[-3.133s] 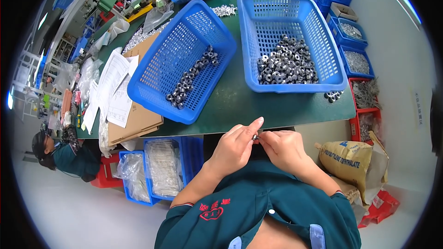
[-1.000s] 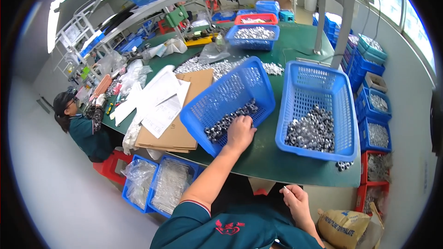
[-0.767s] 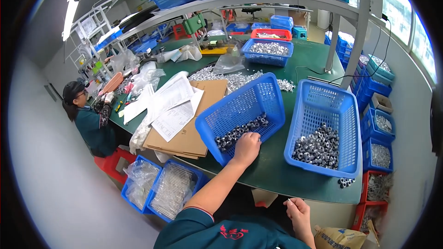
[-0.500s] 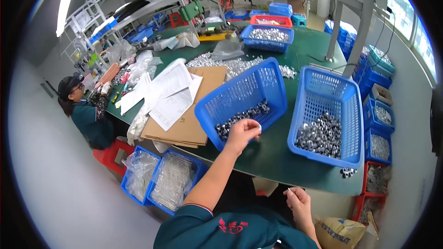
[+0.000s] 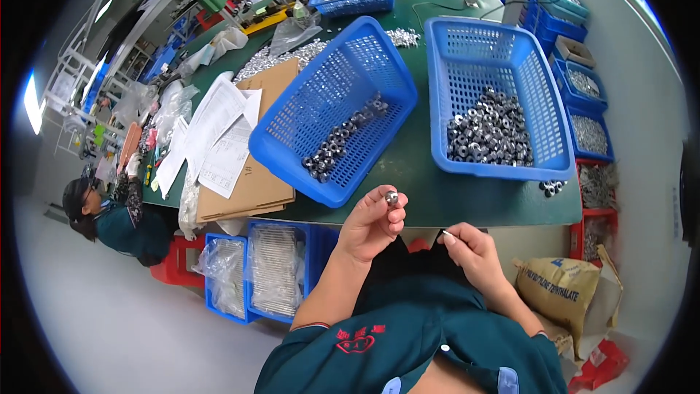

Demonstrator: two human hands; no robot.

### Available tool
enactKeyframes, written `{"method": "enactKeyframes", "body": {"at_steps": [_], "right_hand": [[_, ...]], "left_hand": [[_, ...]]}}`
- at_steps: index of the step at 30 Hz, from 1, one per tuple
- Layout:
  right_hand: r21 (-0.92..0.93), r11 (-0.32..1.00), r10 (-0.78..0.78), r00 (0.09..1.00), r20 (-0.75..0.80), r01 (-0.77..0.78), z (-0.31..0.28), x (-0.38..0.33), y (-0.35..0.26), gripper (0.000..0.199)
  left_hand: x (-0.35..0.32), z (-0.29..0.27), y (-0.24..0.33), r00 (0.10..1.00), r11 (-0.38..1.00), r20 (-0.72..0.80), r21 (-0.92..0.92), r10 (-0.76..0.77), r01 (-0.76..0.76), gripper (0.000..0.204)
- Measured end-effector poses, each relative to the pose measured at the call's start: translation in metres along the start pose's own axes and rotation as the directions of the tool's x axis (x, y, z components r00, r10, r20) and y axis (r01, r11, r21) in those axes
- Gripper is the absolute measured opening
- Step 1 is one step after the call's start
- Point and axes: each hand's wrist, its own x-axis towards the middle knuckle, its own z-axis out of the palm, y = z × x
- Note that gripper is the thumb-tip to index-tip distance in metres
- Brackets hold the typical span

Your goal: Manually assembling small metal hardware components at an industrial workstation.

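My left hand (image 5: 368, 230) is raised at the table's near edge, its thumb and fingers closed round a small shiny metal ring-shaped part (image 5: 391, 198). To its right, lower down, my right hand (image 5: 472, 252) pinches a small thin piece (image 5: 446, 233) with a pale tip; its kind is too small to tell. Beyond my left hand a blue basket (image 5: 281, 128) sits tilted, with a band of dark and silver round parts (image 5: 328, 152) along its low side. The other blue basket (image 5: 503, 170), on the right, holds a heap of similar parts (image 5: 490, 131).
Papers (image 5: 211, 128) lie on flat cardboard (image 5: 273, 102) to the left. Loose metal pieces (image 5: 284, 58) spread behind the baskets, near another filled basket (image 5: 357, 6). Blue bins (image 5: 277, 270) stand below the table's left edge, a sack (image 5: 558, 295) at right. A co-worker (image 5: 117, 226) sits far left.
My left hand has drawn back from the tilted basket toward me, now showing a metal part in its fingers. My right hand has come up nearer the table edge. The view has tipped downward.
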Motion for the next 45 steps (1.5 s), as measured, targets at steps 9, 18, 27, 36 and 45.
{"method": "enactKeyframes", "body": {"at_steps": [9,18,27,36,45], "right_hand": [[-0.269,0.905,-0.344,0.939,-0.007,0.329,0.014,0.009,-0.015,0.011],[-0.562,0.644,-0.567,0.817,0.106,0.519,0.017,0.005,-0.020,0.009],[-0.764,0.404,-0.556,0.798,0.232,0.503,0.013,0.002,-0.023,0.010],[0.496,0.784,0.208,0.911,0.357,-0.373,0.008,0.005,-0.005,0.022],[0.467,0.823,0.193,0.932,0.307,-0.324,0.003,0.002,-0.003,0.022]], "left_hand": [[-0.022,0.009,-0.019,0.985,0.986,-0.152,0.135,-0.079,0.100,0.018],[-0.032,0.023,-0.030,0.978,0.738,-0.188,0.672,0.093,0.059,0.020],[-0.032,0.025,-0.044,0.969,0.499,-0.062,0.864,0.240,-0.068,0.018],[-0.031,0.025,-0.042,0.935,0.051,0.118,0.988,0.334,-0.143,0.017],[-0.021,0.033,-0.040,0.908,-0.054,0.229,0.973,0.352,-0.224,0.021]]}}
